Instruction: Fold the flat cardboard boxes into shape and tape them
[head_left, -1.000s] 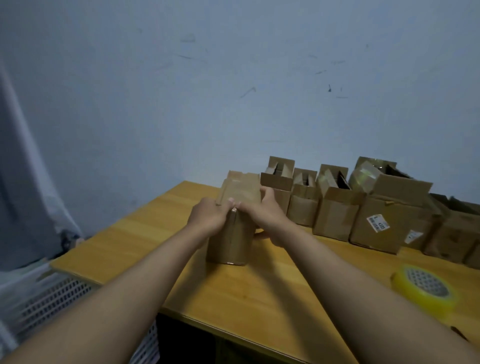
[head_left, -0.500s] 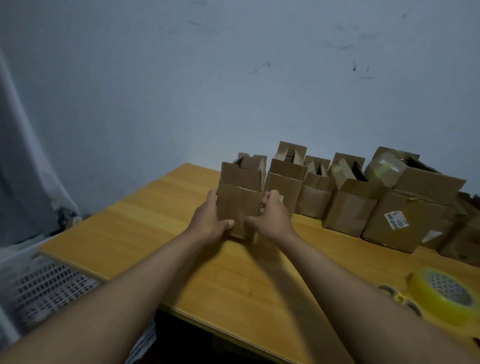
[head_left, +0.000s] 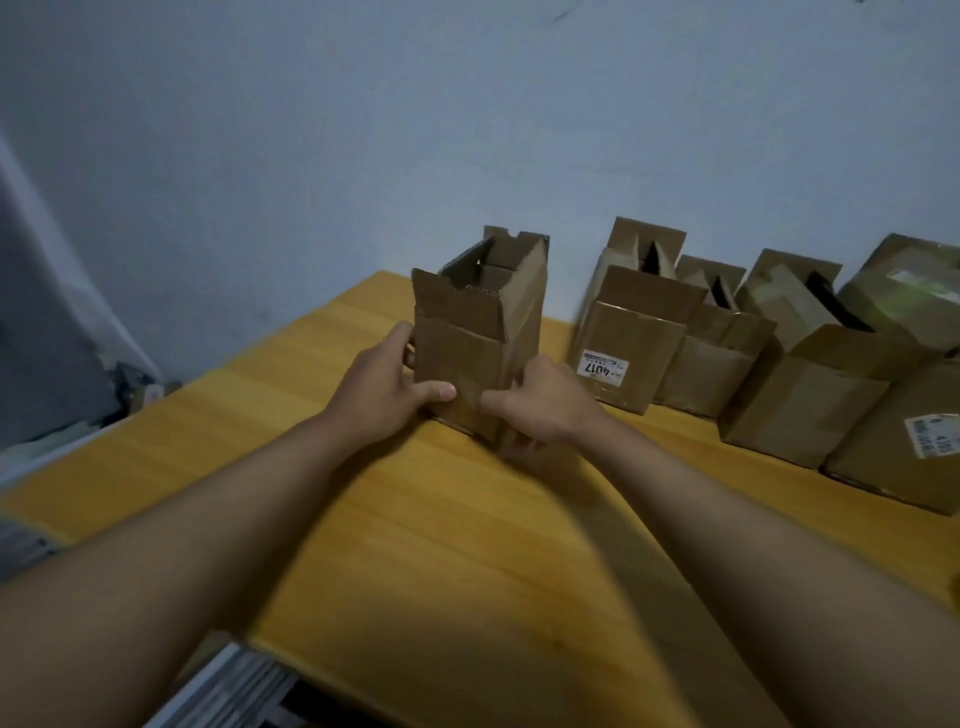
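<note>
My left hand (head_left: 382, 392) grips the left side of the cardboard box (head_left: 470, 353), thumb laid across its front face, the other fingers wrapped behind. The box stands upright on the wooden table (head_left: 467, 545) near its far left corner, top flaps open. My right hand (head_left: 540, 410) grips the box's lower right edge, fingers curled around it, thumb on the front. Well apart to the right, a box with a 4017 label (head_left: 631, 343) stands on the table, then a row of folded boxes (head_left: 810, 364) running along the wall (head_left: 363, 130)
</note>
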